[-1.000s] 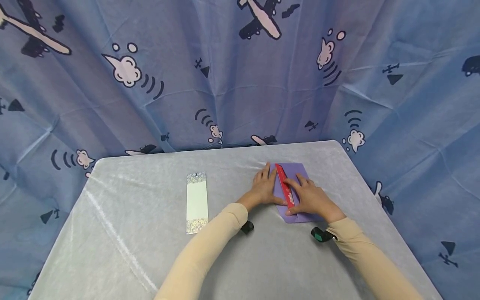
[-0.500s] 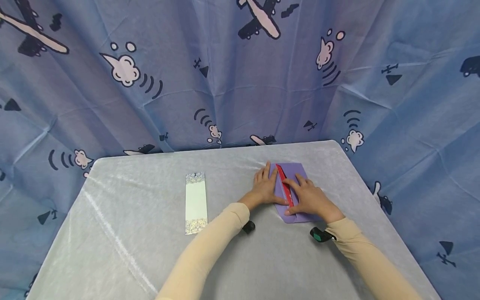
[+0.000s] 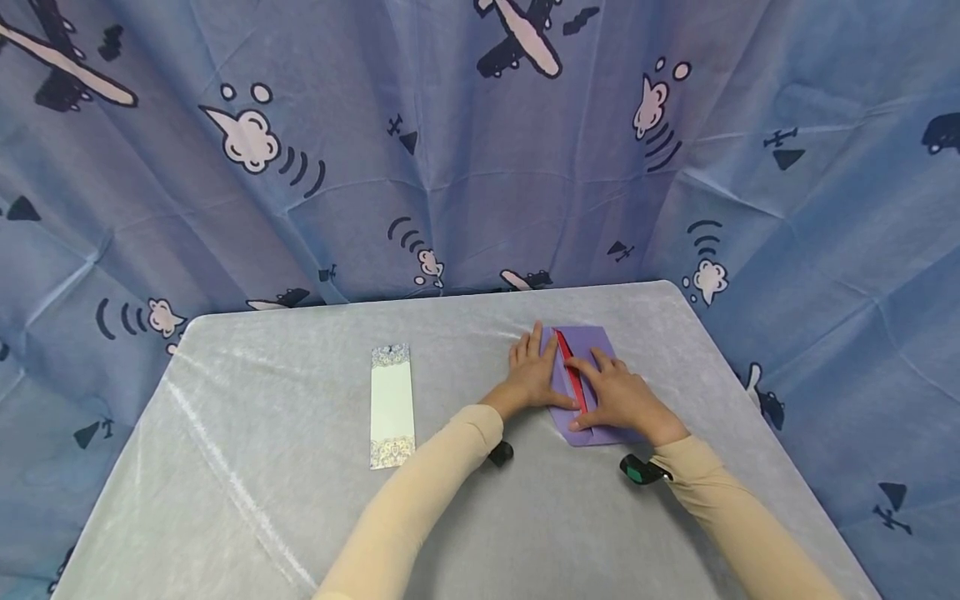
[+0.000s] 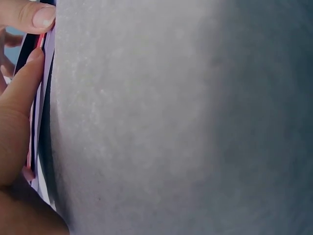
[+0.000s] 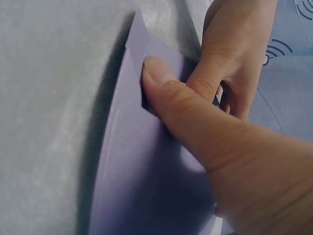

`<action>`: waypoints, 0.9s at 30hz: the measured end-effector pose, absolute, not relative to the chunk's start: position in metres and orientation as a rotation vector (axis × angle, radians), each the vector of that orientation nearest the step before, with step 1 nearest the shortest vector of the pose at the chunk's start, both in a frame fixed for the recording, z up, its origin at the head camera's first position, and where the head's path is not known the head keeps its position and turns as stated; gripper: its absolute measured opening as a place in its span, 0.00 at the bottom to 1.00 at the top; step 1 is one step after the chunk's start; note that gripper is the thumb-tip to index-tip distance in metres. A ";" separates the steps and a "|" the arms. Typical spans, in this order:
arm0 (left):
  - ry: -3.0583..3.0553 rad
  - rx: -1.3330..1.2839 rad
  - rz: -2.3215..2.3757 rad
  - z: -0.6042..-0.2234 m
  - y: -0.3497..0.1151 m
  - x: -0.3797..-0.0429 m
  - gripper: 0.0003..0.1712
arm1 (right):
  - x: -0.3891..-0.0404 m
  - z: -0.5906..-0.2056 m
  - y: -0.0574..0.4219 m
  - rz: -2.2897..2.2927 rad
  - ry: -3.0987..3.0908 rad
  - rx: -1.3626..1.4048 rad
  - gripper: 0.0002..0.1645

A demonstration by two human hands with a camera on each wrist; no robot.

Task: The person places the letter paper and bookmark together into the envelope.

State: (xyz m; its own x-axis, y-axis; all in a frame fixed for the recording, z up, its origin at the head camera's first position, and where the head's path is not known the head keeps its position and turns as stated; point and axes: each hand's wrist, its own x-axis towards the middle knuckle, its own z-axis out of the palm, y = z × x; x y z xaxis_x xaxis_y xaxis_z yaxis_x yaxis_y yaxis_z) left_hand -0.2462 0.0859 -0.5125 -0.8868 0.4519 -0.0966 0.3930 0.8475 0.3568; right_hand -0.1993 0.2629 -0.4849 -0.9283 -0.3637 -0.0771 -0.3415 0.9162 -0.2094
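A purple paper piece, like an envelope or folded card [image 3: 588, 335], lies at the right of the table. In its long, slanting opening shows a narrow red strip [image 3: 578, 393] of a flat thing, mostly covered by purple paper. My left hand [image 3: 531, 375] presses on the left part with fingers spread and thumb stretched along the red. From the right, my right hand [image 3: 624, 396] rests on the paper, index fingertip and thumb beside the opening. In the right wrist view the right thumb [image 5: 186, 110] lies over a cut edge of the purple paper [image 5: 127, 166].
A long pale card with patterned ends [image 3: 392, 396] lies left of the hands. Black devices [image 3: 641, 469] sit at both wrists. Grey cloth covers the table [image 3: 262, 400], and a blue printed curtain [image 3: 450, 150] hangs behind it.
My left hand has shifted slightly to the right. The visible red strip has become narrower as purple paper covers more of it. The right hand stays nearly still.
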 end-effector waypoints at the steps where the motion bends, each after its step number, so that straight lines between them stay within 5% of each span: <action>1: 2.846 0.655 0.495 -0.513 0.086 -0.247 0.73 | -0.199 -0.485 0.263 -0.291 2.962 -0.547 0.65; 27: 2.841 0.625 0.466 -0.510 0.091 -0.249 0.74 | -0.199 -0.486 0.262 -0.292 2.970 -0.561 0.63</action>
State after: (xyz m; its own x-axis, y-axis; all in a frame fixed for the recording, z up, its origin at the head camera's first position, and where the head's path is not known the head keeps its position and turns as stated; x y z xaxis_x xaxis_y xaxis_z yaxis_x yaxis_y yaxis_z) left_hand -0.2494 0.0913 -0.5101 -0.8917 0.4362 -0.1213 0.3746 0.8612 0.3434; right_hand -0.1995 0.2622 -0.4855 -0.9264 -0.3705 -0.0674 -0.3503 0.9135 -0.2068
